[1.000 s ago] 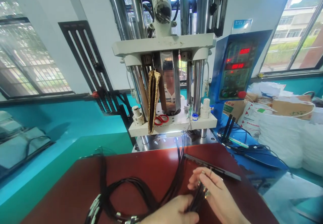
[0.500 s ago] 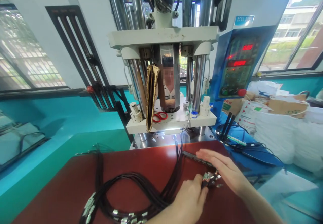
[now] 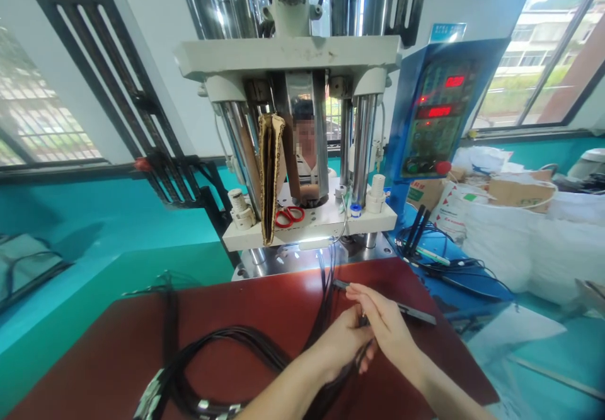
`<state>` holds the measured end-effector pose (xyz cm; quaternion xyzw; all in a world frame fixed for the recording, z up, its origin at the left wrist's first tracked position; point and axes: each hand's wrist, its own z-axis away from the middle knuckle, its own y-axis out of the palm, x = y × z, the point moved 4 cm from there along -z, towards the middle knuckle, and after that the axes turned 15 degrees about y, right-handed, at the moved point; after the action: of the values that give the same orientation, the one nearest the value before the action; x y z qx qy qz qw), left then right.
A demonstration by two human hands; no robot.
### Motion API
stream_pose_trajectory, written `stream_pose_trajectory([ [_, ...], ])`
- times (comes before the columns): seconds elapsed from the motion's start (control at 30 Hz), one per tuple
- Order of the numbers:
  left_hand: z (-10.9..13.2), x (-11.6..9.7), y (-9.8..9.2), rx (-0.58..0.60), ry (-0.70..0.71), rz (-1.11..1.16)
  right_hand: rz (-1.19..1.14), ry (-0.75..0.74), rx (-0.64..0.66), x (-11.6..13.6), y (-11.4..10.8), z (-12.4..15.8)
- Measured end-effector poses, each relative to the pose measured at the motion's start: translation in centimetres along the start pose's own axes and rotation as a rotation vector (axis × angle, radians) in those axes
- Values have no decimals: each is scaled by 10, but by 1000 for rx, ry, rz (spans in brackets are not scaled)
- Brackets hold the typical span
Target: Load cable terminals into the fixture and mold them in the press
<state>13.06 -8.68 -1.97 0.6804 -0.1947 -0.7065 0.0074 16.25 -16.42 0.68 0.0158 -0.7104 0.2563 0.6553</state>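
A bundle of thin black cables (image 3: 246,350) with metal connector ends loops across a dark red mat (image 3: 142,344) in front of me. My left hand (image 3: 343,344) is closed around the cable ends near the middle of the mat. Touching it from the right, my right hand (image 3: 385,325) pinches the same cable ends, its fingers pressed together. A narrow black strip (image 3: 411,309) lies on the mat just behind my right hand. Some cables run from my hands up toward the base of the press machine (image 3: 293,136).
The vertical press stands right behind the mat, with red scissors (image 3: 288,215) and a folded piece of cardboard (image 3: 270,180) on its white plate. A blue control panel (image 3: 435,117) with red displays is to the right. White sacks (image 3: 520,243) and boxes lie at far right.
Both hands moved up and left on the mat and came together on the cable ends. My right hand, spread flat half a second ago, is now pinched. The view tilted down slightly.
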Motion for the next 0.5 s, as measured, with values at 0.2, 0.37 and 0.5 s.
stream_pose_trajectory([
  [0.2,-5,8,-3,-73,67,-129,43,72,105,-4,-3,-3],
  [0.37,-7,7,-22,-209,74,3,480,-11,7,-33,-54,-13],
  [0.5,-9,4,-33,-281,88,94,1072,-51,-53,-56,-75,-1],
])
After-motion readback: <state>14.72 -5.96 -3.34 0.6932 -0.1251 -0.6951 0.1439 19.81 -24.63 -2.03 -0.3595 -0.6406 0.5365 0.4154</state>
